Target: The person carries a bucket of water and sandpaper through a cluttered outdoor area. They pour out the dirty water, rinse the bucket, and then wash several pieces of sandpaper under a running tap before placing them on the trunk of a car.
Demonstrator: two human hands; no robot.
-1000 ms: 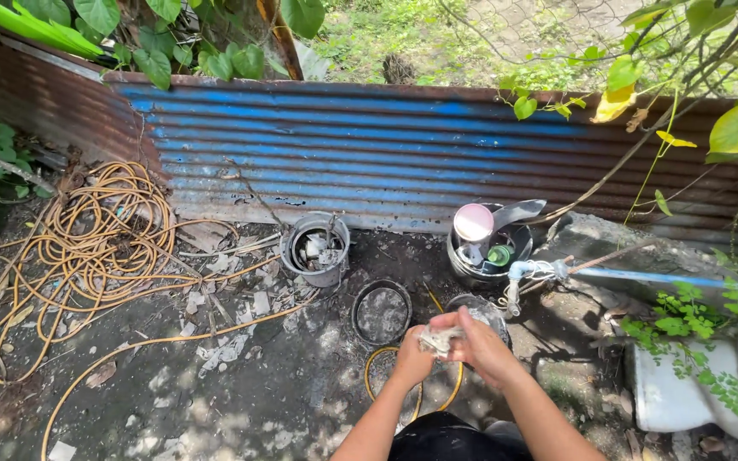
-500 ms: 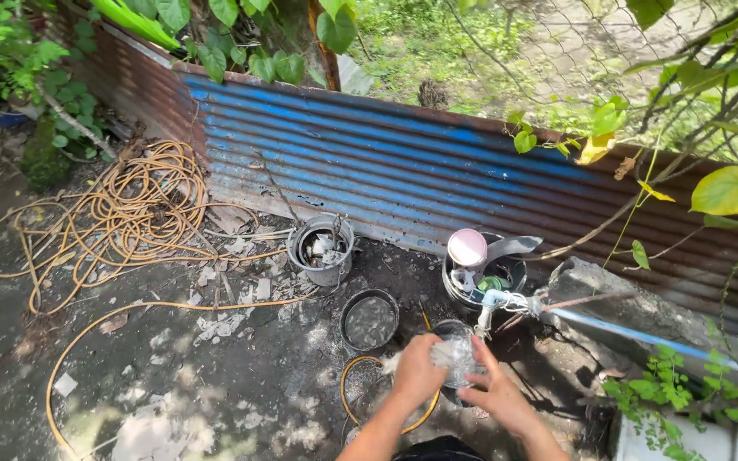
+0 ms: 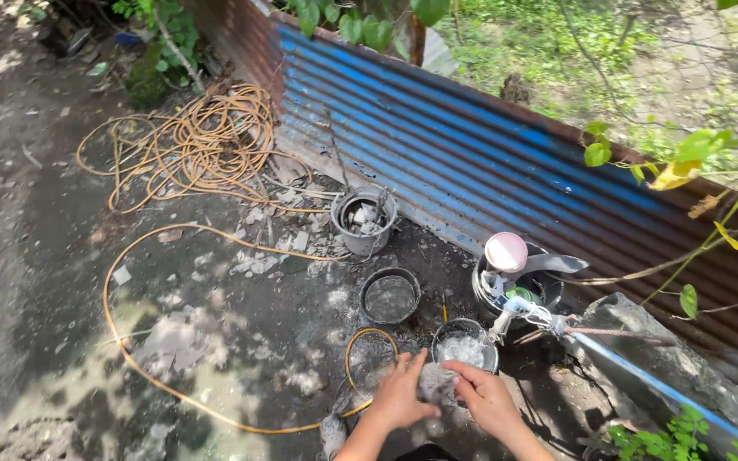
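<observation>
Below, both hands clasping a grey rag, soapy bowl ahead, hose left.

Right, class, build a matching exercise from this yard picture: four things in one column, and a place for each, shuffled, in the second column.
Things:
1. coiled orange hose
2. round pink lid
3. grey bucket of rubble
4. bucket of foamy water

Places:
A. just beyond the two hands
B. top left, on the ground beside the blue corrugated metal fence
C. on the dark pot by the tap
D. against the fence, between the hose and the pot

Pairs: 1-B, 2-C, 3-D, 4-A
</observation>
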